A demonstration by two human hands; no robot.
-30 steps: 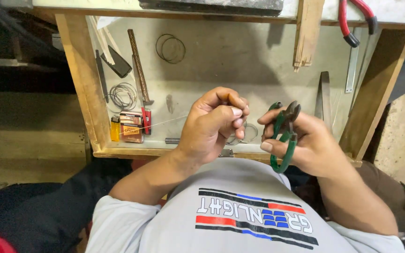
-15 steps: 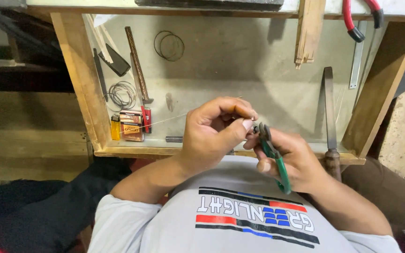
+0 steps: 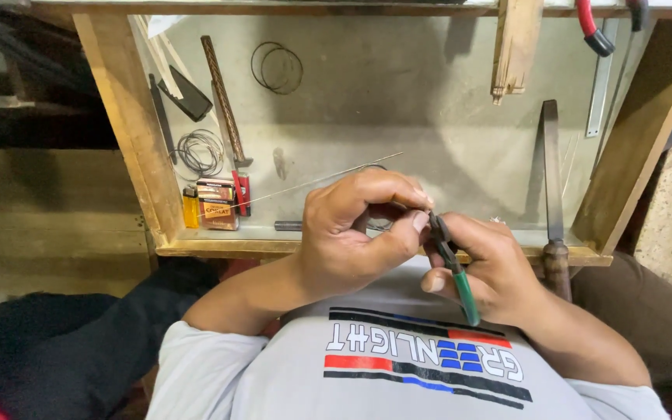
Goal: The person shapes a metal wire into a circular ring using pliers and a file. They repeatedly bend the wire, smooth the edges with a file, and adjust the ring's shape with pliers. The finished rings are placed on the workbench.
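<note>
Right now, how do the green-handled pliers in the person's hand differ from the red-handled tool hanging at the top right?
The green-handled pliers are gripped in the right hand, while the red-handled tool hangs untouched from the tray's upper edge. The pliers' handles are green, the other tool's red. The pliers show almost whole, nose by the left hand; only the red tool's handle ends are in view. Both have coated handles.

Both forearms come up from the bottom of the view and meet in front of the chest. The left hand [image 3: 359, 229] is curled, thumb pressed toward the bent forefinger in a tight pinch (knuckles facing up). The right hand [image 3: 488, 268] sits just beside it, touching at the fingertips, fingers wrapped closed into a fist, wrist angled inward, elbow low to the right
</note>
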